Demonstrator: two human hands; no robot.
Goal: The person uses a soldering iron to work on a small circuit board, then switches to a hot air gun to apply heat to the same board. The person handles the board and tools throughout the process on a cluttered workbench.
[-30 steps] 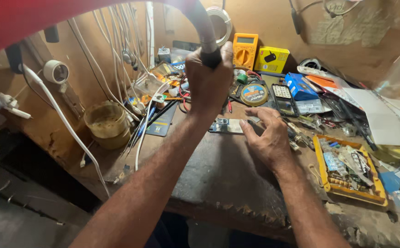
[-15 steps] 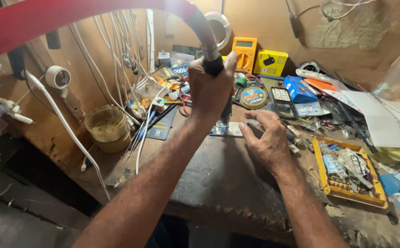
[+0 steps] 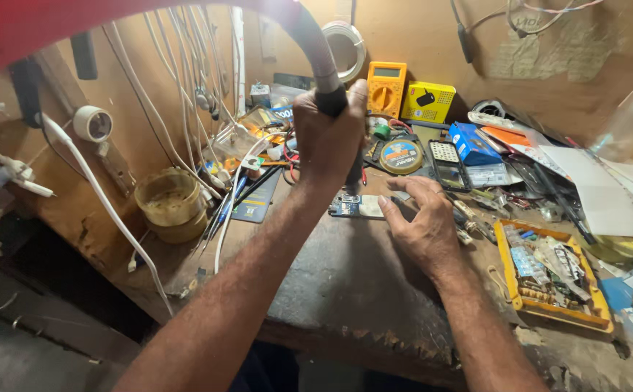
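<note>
Right now your left hand [image 3: 329, 138] is clamped on the hose handpiece [image 3: 331, 98], axis near vertical, directly above the small circuit board [image 3: 356, 207]. Your right hand [image 3: 422, 225] is nearer: fingers loose, fingertips [image 3: 388, 204] touching the board's right edge.

Warm, dim light is falling from above and behind the left hand [image 3: 329, 138], gripping the hot-air wand [image 3: 321, 69]. Shadow is pooling under that hand and toward the viewer, darkening the workbench [image 3: 345, 283] edge. The red hose [image 3: 55, 29] up and left of the grip is blurring out of focus. Far right of the grip, white papers [image 3: 592, 189] are glaring slightly, and the edges are bending with wide-angle distortion.
</note>
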